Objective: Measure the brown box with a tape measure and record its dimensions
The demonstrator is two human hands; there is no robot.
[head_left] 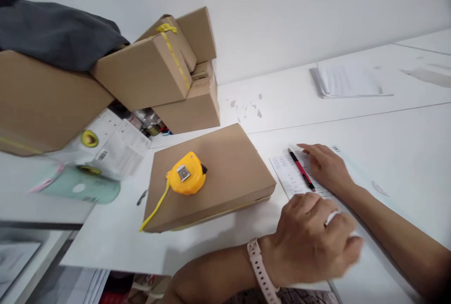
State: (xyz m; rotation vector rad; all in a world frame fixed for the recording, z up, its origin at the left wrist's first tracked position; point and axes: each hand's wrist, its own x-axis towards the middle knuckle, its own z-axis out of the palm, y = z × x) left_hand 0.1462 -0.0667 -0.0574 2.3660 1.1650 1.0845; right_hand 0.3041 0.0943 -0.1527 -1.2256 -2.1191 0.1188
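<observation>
My left hand (313,238), with a pale pink watch strap on its wrist, is raised over the table's near side. Its fingers are curled closed, and bits of a small white object (333,218) show between them; its kind is hidden. My right hand (326,165) lies on a printed sheet (283,167), fingers stretched out. Beside it on the sheet is a red and black pen (301,170). To the left lies a flat cardboard box (225,163). On top of that sits a yellow tape measure (188,175), its yellow tape (155,212) reaching the box's corner.
Cardboard boxes (141,74) are piled at the back left, with a dark cloth (59,31) over them. A clear bag with avocado pictures (116,144) and a mint-green roll-shaped item (88,186) lie below. Stacked papers (352,81) rest near the wall.
</observation>
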